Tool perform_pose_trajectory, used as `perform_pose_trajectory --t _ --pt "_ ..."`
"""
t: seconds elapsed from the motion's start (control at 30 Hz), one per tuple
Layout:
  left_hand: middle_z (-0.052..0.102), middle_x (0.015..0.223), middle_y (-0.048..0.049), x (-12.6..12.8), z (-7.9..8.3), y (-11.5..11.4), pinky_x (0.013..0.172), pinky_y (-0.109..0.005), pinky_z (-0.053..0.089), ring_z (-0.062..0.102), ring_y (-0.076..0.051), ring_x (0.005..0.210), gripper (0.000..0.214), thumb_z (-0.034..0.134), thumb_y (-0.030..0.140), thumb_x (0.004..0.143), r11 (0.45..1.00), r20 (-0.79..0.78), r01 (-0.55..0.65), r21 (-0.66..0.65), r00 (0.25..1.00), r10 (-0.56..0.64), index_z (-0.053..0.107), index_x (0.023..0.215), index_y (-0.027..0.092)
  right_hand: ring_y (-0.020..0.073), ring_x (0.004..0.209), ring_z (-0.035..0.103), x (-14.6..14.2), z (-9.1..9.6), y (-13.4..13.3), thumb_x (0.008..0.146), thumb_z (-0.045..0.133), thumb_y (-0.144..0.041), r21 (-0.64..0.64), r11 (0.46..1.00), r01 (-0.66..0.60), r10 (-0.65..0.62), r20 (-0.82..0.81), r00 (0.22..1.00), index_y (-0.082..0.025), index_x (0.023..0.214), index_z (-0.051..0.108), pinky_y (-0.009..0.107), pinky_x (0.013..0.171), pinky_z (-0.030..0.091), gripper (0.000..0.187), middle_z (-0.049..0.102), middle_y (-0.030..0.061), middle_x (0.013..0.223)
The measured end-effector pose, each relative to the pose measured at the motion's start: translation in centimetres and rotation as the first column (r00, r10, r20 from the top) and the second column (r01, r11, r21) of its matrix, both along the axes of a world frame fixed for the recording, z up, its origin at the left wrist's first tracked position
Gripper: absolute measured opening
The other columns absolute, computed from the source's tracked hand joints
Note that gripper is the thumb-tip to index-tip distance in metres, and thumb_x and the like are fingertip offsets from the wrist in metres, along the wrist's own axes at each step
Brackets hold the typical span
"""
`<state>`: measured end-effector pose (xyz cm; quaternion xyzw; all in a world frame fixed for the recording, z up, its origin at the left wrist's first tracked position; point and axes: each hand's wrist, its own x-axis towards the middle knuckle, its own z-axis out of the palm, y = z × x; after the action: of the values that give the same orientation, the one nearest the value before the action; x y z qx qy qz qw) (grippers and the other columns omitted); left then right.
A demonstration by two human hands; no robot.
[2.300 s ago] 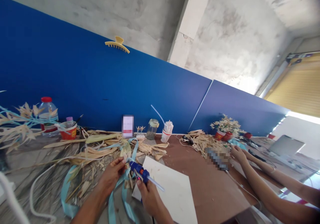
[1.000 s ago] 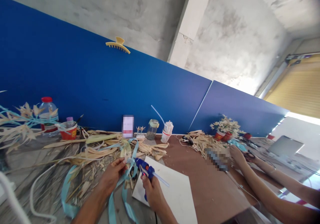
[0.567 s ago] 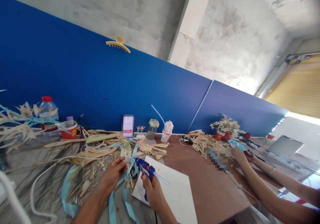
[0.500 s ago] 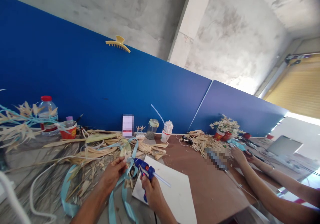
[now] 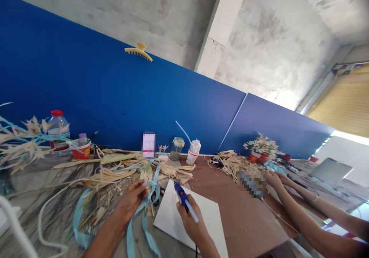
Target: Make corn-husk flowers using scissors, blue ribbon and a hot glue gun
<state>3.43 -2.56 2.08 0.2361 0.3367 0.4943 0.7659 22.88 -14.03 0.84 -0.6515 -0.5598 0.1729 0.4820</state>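
Observation:
My left hand point(image 5: 132, 200) is closed, pinching a light blue ribbon point(image 5: 150, 196) together with a small dried-leaf piece near the heap of dried husks point(image 5: 115, 171). My right hand point(image 5: 192, 222) grips a blue hot glue gun point(image 5: 181, 197) with a clear glue stick poking out of its back. The gun is held over a white sheet point(image 5: 198, 223), its nozzle pointing away from the ribbon. The ribbon trails down past my left wrist toward the table's near edge.
A blue partition point(image 5: 115, 96) with a yellow hair clip point(image 5: 138, 51) backs the table. A water bottle point(image 5: 57, 129), red cup point(image 5: 80, 150), glass jar point(image 5: 175, 148) and paper cup point(image 5: 192, 152) stand along it. Another person's hands point(image 5: 273, 179) work at the right near small flower pots point(image 5: 258, 150).
My right hand has pulled the glue gun away from the ribbon, to the right and over the white sheet. My left hand keeps its pinch on the ribbon.

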Motion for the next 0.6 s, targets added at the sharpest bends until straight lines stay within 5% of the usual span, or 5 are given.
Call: perform_pose_trajectory --t 0.1,0.23,0.43,0.6 --pt "0.061 0.057 0.0037 -0.1 -0.1 0.1 0.048 -0.018 0.049 0.058 -0.009 0.046 0.021 0.065 -0.003 0.069 1.0 0.024 0.001 -0.016 1.0 -0.001 0.06 0.074 0.017 0.0237 0.077 0.058 1.5 0.8 -1.0 0.076 0.056 -0.023 -0.108 0.981 0.163 -0.096 0.459 0.883 -0.017 0.081 0.059 0.034 0.073 0.038 0.008 0.061 0.0083 0.084" --pt "0.063 0.058 0.002 -0.1 -0.3 0.2 0.05 -0.017 0.049 0.059 -0.009 0.048 0.02 0.067 -0.003 0.069 1.0 0.029 0.009 -0.013 1.0 -0.008 0.062 0.075 0.016 0.0284 0.086 0.059 2.6 0.5 -2.1 0.074 0.057 -0.02 -0.221 0.949 0.224 -0.03 0.646 0.762 -0.015 0.085 0.063 0.038 0.078 0.037 0.014 0.062 0.0114 0.09" --pt "0.063 0.057 0.0008 -0.1 -0.3 0.1 0.049 -0.018 0.048 0.059 -0.01 0.048 0.017 0.07 0.0 0.069 1.0 0.01 0.019 0.022 1.0 -0.019 0.063 0.071 0.015 0.0274 0.091 0.059 4.1 1.3 -3.2 0.068 0.063 -0.025 -0.374 0.925 0.069 0.16 0.547 0.822 -0.02 0.096 0.068 0.04 0.087 0.038 0.029 0.062 0.0104 0.1" --pt "0.064 0.057 0.0003 -0.1 -0.5 0.2 0.048 -0.016 0.048 0.059 -0.009 0.048 0.013 0.069 0.001 0.069 0.998 -0.019 0.044 0.053 0.999 -0.043 0.065 0.073 0.013 0.0241 0.092 0.061 2.3 2.9 0.4 0.083 0.05 -0.031 -0.065 0.998 -0.015 0.024 0.132 0.991 -0.019 0.101 0.07 0.037 0.087 0.043 0.03 0.067 0.0126 0.102"
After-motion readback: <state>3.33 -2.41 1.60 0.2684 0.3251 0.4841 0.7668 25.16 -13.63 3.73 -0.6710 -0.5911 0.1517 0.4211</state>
